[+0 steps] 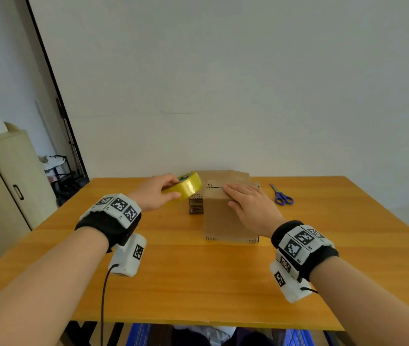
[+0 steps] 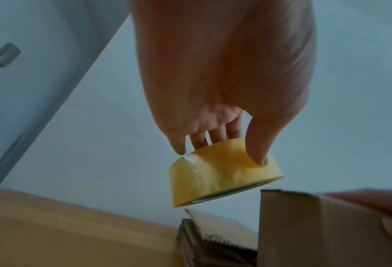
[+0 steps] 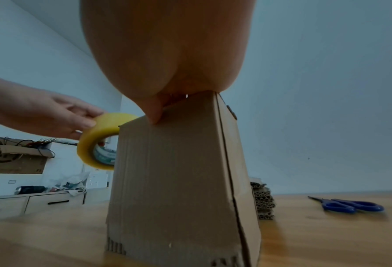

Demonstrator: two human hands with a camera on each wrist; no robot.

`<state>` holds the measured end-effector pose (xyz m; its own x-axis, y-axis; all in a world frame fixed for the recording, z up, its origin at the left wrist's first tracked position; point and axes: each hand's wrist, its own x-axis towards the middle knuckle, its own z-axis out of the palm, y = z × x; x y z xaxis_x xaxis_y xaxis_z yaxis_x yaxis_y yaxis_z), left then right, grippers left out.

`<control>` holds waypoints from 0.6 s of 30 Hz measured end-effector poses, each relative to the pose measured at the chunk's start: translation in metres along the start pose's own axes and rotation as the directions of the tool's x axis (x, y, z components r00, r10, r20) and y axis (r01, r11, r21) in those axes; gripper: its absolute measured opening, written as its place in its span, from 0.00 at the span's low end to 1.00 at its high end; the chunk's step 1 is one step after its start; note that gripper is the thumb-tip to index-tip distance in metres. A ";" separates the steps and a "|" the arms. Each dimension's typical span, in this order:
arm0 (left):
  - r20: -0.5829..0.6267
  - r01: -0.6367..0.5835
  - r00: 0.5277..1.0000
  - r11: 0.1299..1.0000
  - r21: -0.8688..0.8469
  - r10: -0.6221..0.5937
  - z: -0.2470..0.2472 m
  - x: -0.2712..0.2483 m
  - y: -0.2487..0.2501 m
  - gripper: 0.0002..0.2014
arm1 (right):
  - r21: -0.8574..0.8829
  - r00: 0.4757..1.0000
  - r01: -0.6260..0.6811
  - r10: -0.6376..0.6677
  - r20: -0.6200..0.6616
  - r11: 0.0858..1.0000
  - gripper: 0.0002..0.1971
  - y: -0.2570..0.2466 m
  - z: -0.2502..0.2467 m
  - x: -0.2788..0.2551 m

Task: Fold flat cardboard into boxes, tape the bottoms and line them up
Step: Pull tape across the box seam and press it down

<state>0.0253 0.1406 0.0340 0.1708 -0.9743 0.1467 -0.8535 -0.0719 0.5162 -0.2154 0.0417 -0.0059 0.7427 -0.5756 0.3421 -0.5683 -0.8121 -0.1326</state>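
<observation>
A brown cardboard box (image 1: pixel 219 218) (image 3: pixel 174 177) (image 2: pixel 304 233) stands upright in the middle of the wooden table (image 1: pixel 198 283), its closed flaps facing up. My right hand (image 1: pixel 245 203) (image 3: pixel 165 59) lies flat on the top flaps, fingers straight, with the thumb over the near edge. My left hand (image 1: pixel 157 193) (image 2: pixel 224 75) (image 3: pixel 44 112) holds a yellow tape roll (image 1: pixel 186 187) (image 2: pixel 222 173) (image 3: pixel 97 142) in the air beside the box's upper left corner. A stack of flat cardboard (image 1: pixel 196 204) (image 3: pixel 262 200) (image 2: pixel 204 243) lies behind the box.
Blue-handled scissors (image 1: pixel 282 196) (image 3: pixel 350 206) lie on the table to the right of the box. A beige cabinet (image 1: pixel 6 196) stands left of the table, and a white wall rises right behind it. Blue crates (image 1: pixel 139 334) sit under the near edge.
</observation>
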 end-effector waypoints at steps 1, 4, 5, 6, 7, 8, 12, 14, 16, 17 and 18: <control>-0.018 -0.025 1.000 0.999 -0.020 0.024 -0.005 0.000 0.005 0.16 | 0.011 1.000 -0.002 0.002 0.008 1.000 0.24 0.000 -0.001 0.000; -0.070 -0.110 0.992 0.990 -0.091 0.104 -0.017 -0.001 0.023 0.13 | 0.055 0.999 -0.017 0.016 0.031 0.998 0.24 0.001 -0.005 0.001; -0.075 -0.135 0.989 0.986 -0.101 0.128 -0.020 -0.002 0.028 0.13 | 0.084 0.999 -0.027 0.023 0.041 0.996 0.24 0.001 -0.007 0.001; -0.071 -0.155 0.986 0.983 -0.103 0.149 -0.022 -0.001 0.033 0.13 | 0.121 0.998 -0.039 0.033 0.051 0.992 0.24 0.000 -0.009 0.002; -0.063 -0.172 0.984 0.980 -0.098 0.166 -0.023 -0.001 0.038 0.14 | 0.159 0.997 -0.053 0.044 0.062 0.986 0.24 0.000 -0.012 0.002; -0.053 -0.184 0.982 0.979 -0.089 0.180 -0.024 -0.001 0.043 0.15 | 0.195 0.996 -0.067 0.054 0.074 0.978 0.24 0.000 -0.014 0.002; -0.015 -0.209 0.978 0.978 -0.030 0.208 -0.022 0.002 0.059 0.17 | 0.340 0.986 -0.151 0.115 0.121 0.928 0.26 0.002 -0.019 0.004; -0.017 -0.214 0.977 0.977 0.000 0.214 -0.019 0.004 0.065 0.17 | 0.456 0.977 -0.205 0.158 0.140 0.866 0.28 0.003 -0.021 0.005; -0.032 -0.206 0.978 0.979 0.004 0.206 -0.017 0.006 0.071 0.18 | 0.596 0.966 -0.257 0.205 0.155 0.761 0.25 0.005 -0.022 0.008; -0.037 -0.199 0.979 0.980 0.004 0.199 -0.016 0.006 0.073 0.18 | 0.660 0.961 -0.272 0.229 0.153 0.700 0.22 0.005 -0.022 0.009; -0.039 -0.196 0.980 0.981 0.003 0.196 -0.016 0.006 0.075 0.18 | 0.713 0.954 -0.284 0.260 0.146 0.641 0.19 0.005 -0.023 0.011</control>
<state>-0.0297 0.1322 0.0867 0.0193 -0.9603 0.2784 -0.8720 0.1200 0.4745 -0.2182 0.0331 0.0181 0.6129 -0.7746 0.1558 -0.3224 -0.4252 -0.8457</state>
